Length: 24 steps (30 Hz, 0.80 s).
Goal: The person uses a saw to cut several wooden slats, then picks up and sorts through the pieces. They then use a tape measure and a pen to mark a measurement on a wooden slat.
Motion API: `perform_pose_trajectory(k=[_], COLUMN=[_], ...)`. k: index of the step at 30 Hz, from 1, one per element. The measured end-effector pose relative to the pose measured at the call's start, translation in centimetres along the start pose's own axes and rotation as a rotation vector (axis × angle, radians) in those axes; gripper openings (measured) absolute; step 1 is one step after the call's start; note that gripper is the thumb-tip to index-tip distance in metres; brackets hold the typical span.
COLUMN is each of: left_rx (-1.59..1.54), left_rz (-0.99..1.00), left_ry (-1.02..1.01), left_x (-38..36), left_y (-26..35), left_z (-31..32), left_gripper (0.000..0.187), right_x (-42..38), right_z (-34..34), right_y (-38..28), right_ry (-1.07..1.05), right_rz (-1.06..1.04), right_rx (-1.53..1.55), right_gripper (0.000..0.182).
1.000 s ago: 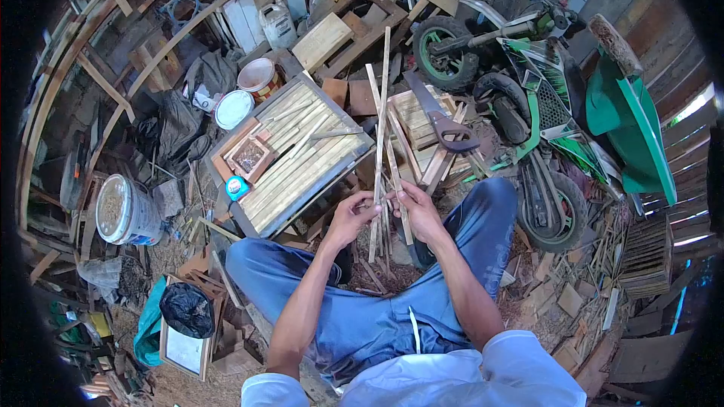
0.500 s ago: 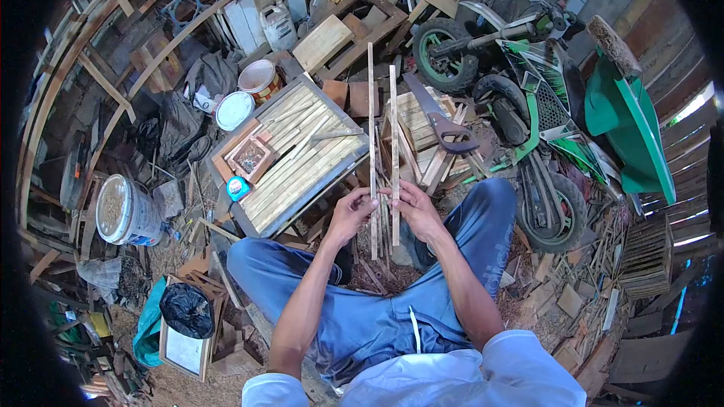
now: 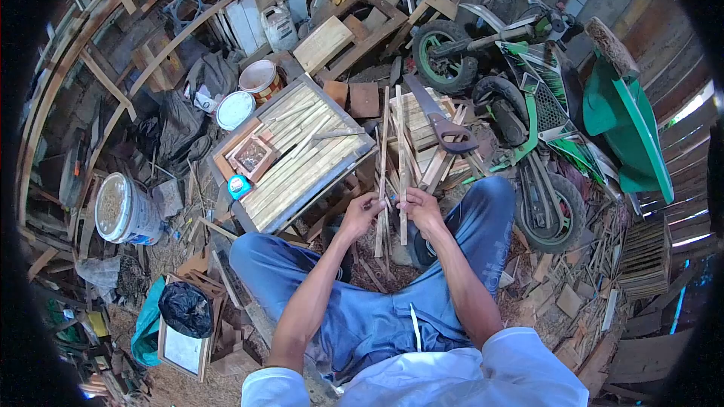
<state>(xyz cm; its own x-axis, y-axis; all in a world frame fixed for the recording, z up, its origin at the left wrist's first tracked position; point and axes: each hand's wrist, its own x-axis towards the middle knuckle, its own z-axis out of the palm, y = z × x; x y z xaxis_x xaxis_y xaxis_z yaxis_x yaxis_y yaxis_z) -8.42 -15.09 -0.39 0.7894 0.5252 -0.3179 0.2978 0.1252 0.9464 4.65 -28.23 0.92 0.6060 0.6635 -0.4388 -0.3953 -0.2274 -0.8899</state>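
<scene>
Between my knees, my left hand (image 3: 363,215) pinches a thin wooden strip (image 3: 384,147) that points away from me. My right hand (image 3: 421,209) has its fingers closed on a second wooden strip (image 3: 401,147). The two strips run side by side with a narrow gap, their far ends nearly level. Below my hands more thin sticks lie near the ground. Ahead and left is a low table (image 3: 302,213) topped with pale wooden slats (image 3: 290,169), bearing a small wooden box (image 3: 252,159) and a blue tape measure (image 3: 238,186).
A handsaw (image 3: 445,130) lies on wood pieces ahead to the right. A green motorbike (image 3: 528,105) and a green wheelbarrow (image 3: 630,120) stand at the right. Buckets (image 3: 124,211) stand at the left. Wood scraps and sawdust cover the ground around my legs.
Both strips have come down and back towards me, so their far ends sit lower in view. My hands have moved slightly right and down, still holding one strip each.
</scene>
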Motion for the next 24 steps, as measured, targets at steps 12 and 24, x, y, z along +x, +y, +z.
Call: perform_pose_trajectory(k=[12, 24], left_rx=[0.348, 0.122], left_rz=[0.065, 0.069], left_ry=[0.136, -0.108], left_x=[1.5, -3.3], left_y=[-2.0, 2.2], left_z=[0.1, 0.5], left_gripper=[0.041, 0.032], right_x=[0.6, 0.1], right_z=[-0.3, 1.5], right_y=[1.1, 0.2], right_ry=[0.048, -0.046], right_rz=[0.012, 0.010], right_rx=[-0.072, 0.106], right_gripper=[0.046, 0.037])
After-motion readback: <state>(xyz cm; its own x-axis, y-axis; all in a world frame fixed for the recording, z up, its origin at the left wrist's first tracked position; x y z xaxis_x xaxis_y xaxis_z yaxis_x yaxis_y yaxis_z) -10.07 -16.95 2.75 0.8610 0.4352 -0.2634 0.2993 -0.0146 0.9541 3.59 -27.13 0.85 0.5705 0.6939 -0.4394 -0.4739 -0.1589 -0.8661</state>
